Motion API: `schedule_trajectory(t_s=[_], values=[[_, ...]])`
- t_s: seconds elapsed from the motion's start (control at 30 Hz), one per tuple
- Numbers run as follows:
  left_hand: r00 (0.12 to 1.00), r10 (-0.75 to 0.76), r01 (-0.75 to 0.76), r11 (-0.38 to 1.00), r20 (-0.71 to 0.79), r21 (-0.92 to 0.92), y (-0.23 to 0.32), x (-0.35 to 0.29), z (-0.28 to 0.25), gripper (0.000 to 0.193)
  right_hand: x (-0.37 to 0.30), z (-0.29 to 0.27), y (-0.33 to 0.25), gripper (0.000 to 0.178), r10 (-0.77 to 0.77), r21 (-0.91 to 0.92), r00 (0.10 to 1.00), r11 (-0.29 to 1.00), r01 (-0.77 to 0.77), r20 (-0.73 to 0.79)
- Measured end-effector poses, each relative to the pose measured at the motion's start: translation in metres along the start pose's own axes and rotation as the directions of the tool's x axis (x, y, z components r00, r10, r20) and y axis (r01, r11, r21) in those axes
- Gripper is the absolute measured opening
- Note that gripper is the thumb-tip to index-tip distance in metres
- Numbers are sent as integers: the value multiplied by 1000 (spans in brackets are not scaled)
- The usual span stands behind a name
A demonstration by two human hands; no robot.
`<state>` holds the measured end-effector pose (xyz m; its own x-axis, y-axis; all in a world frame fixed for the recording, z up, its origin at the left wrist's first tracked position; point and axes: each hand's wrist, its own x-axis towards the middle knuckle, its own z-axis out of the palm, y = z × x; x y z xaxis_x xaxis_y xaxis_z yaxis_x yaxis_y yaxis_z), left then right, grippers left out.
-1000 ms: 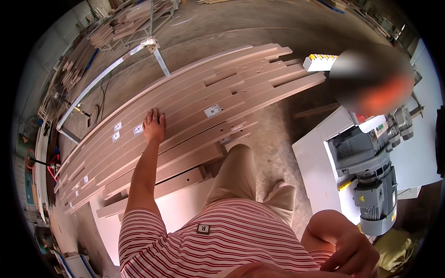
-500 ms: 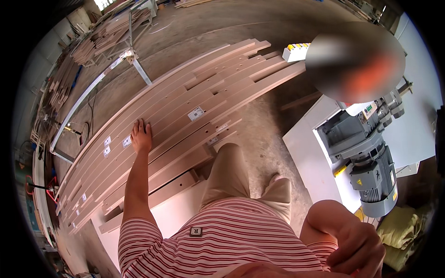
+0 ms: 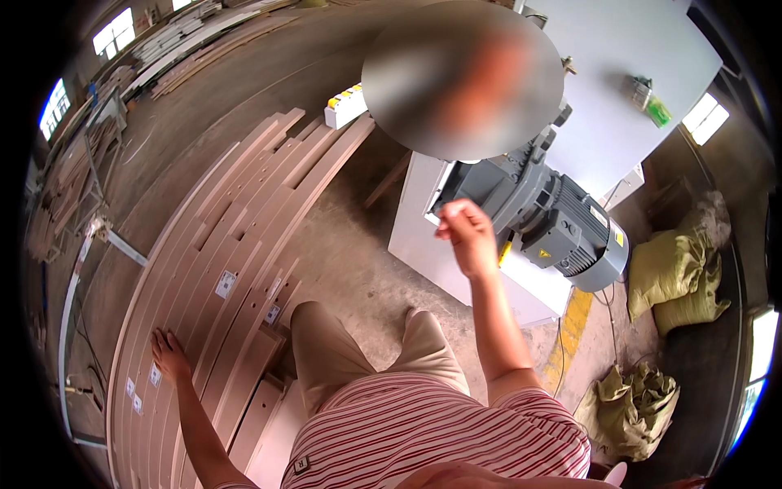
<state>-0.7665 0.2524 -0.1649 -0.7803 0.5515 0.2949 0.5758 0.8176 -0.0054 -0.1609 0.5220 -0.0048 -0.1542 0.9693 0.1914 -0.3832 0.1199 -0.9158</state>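
Observation:
My left hand [image 3: 169, 356] lies flat with its fingers spread on a stack of long brown boards [image 3: 183, 285]. The boards have drilled holes and notched edges. White paper labels [image 3: 155, 376] are stuck on them near this hand. My right hand [image 3: 468, 232] is raised in the air, and behind it stands a grey electric motor [image 3: 570, 232] with its gearbox. Its fingers are curled into a pinch. Whether anything small is between those fingertips, I cannot make out.
The motor juts from a white machine cabinet [image 3: 432, 261]. A white and yellow roller strip [image 3: 346, 106] stands at the boards' far end, beside a blurred oval that hides part of the view. Yellow-green sacks [image 3: 668, 277] lie right. A metal frame [image 3: 69, 326] stands left.
My view has swung to the right. My right hand has risen from close by my body and reached forward near the motor. The left hand stays flat on the boards.

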Motion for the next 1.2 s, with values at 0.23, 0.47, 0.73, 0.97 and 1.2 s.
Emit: schedule_trajectory(t_s=[0.23,0.47,0.73,0.97,1.2], values=[[999,-30,29,1000,31,11,-7,3,4,54,14,-43,118,20,425,-131,894,887,-443,-143],[999,-38,38,999,37,9,-9,4,5,54,66,-63,114,18,349,64,914,937,-344,-207],[1000,-20,20,1000,6,2,-7,3,8,54,140,-98,90,39,328,233,866,939,-254,-376],[997,-46,44,998,60,38,-3,3,1,54,150,-79,69,30,377,157,859,926,-343,-345],[998,-41,40,999,38,26,-13,3,10,54,114,-43,69,17,419,148,861,908,-392,-288]])
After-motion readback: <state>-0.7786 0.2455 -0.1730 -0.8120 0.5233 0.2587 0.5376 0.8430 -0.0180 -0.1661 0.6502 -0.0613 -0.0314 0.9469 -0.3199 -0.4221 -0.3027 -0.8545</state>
